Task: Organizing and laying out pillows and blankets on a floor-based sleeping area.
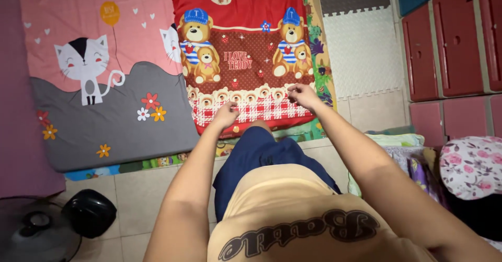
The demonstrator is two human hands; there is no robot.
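A pale tiled floor point(157, 186) runs under everything here, seen from above past the person's own tan shirt and dark blue shorts. Spread flat ahead of both hands lies a red rectangular fabric mat printed with teddy bears and a checked band point(246, 47); its far end is cut off by the top edge of the view. The left hand point(226, 114) rests on the mat's near checked edge, fingers curled down onto the cloth; whether it pinches the fabric cannot be told. The right hand point(302, 94) sits a little further along the same band, fingertips drawn together on the cloth as if nipping it, though the grip itself is too small to make out.

Just beyond the left hand, touching the red mat's side, lies a pink and grey padded mat with a white cartoon cat and small flowers point(104, 94). Past the right hand a white and grey foam puzzle tile point(361, 53) covers the floor, and further out stand red cabinet doors point(449, 42), all shut, contents hidden. Near the right elbow sits a floral white and pink cushion point(473, 165), partly cut off. Behind the left arm a dark electric fan point(47, 228) is half out of view.
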